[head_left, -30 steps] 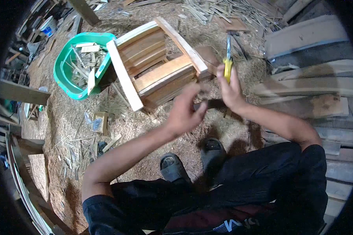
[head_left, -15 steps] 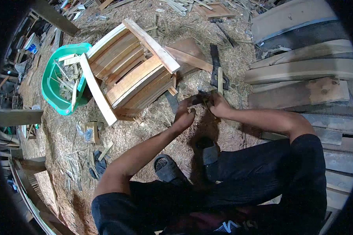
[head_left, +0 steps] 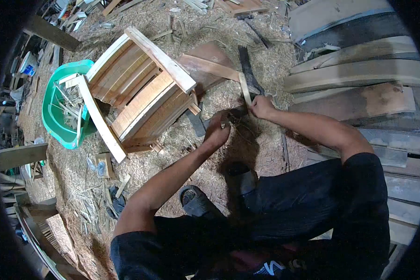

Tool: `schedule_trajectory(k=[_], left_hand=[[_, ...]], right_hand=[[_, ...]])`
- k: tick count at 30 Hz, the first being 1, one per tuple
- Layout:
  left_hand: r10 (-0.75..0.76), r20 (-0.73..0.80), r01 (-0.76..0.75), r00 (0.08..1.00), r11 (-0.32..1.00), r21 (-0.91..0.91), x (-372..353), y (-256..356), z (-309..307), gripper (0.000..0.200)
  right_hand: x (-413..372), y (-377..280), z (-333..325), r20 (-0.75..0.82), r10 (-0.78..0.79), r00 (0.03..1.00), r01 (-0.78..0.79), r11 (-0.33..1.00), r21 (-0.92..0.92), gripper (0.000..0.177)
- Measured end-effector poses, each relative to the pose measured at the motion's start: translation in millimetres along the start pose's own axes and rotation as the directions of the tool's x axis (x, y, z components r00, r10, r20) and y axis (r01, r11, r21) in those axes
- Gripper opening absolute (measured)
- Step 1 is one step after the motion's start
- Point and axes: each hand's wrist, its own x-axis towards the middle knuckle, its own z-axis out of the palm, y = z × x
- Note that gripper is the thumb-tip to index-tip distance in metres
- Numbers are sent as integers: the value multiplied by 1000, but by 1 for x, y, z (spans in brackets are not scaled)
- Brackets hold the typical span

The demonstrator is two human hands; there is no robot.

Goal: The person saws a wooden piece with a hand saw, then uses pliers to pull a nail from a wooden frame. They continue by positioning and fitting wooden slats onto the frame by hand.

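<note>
My left hand point(head_left: 218, 131) is closed near the middle of the view, low over the shavings beside the slatted wooden frame. Dark material shows beside its fingers, but what they hold cannot be made out. To the right, my right hand point(head_left: 262, 108) is closed on the lower end of a pale wooden strip point(head_left: 244, 87), which leans up and left. Between the hands lies a dark, flat piece point(head_left: 238, 111), partly hidden. Just beyond the right hand is a dark, long-bladed tool point(head_left: 245, 63). The frame point(head_left: 144, 100), with curved slats, stands at left.
A green tub point(head_left: 51, 109) of wood scraps sits behind the frame. Curved boards point(head_left: 354, 77) are stacked along the right. A flat brown board point(head_left: 212, 53) and a light plank point(head_left: 209, 67) lie ahead. My sandalled feet point(head_left: 196, 200) rest on the shavings.
My right hand has moved forward and away from my left hand, onto the pale strip, which now tilts further left. The hands were close together before. The whole view has shifted slightly.
</note>
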Motion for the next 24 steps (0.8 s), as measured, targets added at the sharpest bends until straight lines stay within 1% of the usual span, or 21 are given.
schedule_trajectory(k=[2,3,4,5,6,7,8,9,10,11,13,14,15,16,17,18,19,20,21,22,24], left_hand=[[76,-18,-76,997,997,-2,-2,14,-7,43],[131,-55,-135,990,987,-83,2,8,-3,44],[132,-32,-135,991,986,-97,2,27,-10,43],[135,-9,-135,991,985,-110,2,47,-17,43],[138,14,-135,990,983,-123,-2,76,-28,42],[214,10,-208,977,960,-186,-8,102,-37,40],[221,33,-208,975,953,-221,-15,120,-46,39],[228,51,-209,972,945,-252,-22,135,-57,38],[237,62,-211,969,936,-281,-28,151,-71,37],[259,100,-224,961,935,-274,-36,167,-90,35],[296,167,-248,940,933,-261,-55,198,-140,31],[299,93,-277,950,940,-199,-66,208,-165,24],[351,-31,-352,936,927,-131,-72,218,-193,18],[322,-266,-336,909,942,-7,-75,213,-217,15],[352,-439,-395,827,919,-8,-75,212,-242,15],[350,-558,-344,752,931,120,-70,196,-275,18],[278,-661,-268,697,956,120,-68,179,-304,27],[120,-755,-184,644,983,0,-68,163,-322,37],[-89,-775,-86,626,980,-181,-73,157,-329,42],[-290,-755,-4,589,932,-361,-76,152,-337,47],[-444,-636,160,631,877,-453,-71,107,-354,54]], right_hand=[[11,-5,-9,-53,-117,992,121,990,75,19],[17,-11,-20,-75,-162,984,169,980,108,18],[22,-23,-36,-99,-205,974,218,966,141,18],[24,-33,-53,-213,-297,931,336,925,179,12],[35,-42,-65,-260,-241,935,287,945,155,9],[39,-58,-87,-356,-305,883,414,863,288,9],[37,-84,-113,-329,-198,923,332,843,423,10],[41,-105,-138,-331,-205,921,369,734,571,11],[49,-121,-161,-376,-256,891,435,720,540,17],[40,-152,-187,-392,-272,879,468,650,598,22],[35,-204,-223,-411,-432,803,593,513,620,37],[29,-230,-229,-422,-484,767,632,451,631,41],[25,-256,-229,-365,-500,785,598,458,658,43],[18,-283,-225,-306,-514,801,562,470,681,44],[2,-312,-216,-181,-540,822,450,419,789,41],[-17,-344,-209,-51,-530,846,363,504,784,38],[-9,-361,-188,-1,-601,799,316,419,851,37],[6,-379,-166,26,-603,797,319,458,830,32],[13,-397,-152,114,-591,798,247,494,834,30],[19,-412,-141,197,-576,794,179,530,829,29],[31,-429,-120,240,-553,798,185,603,776,27]])
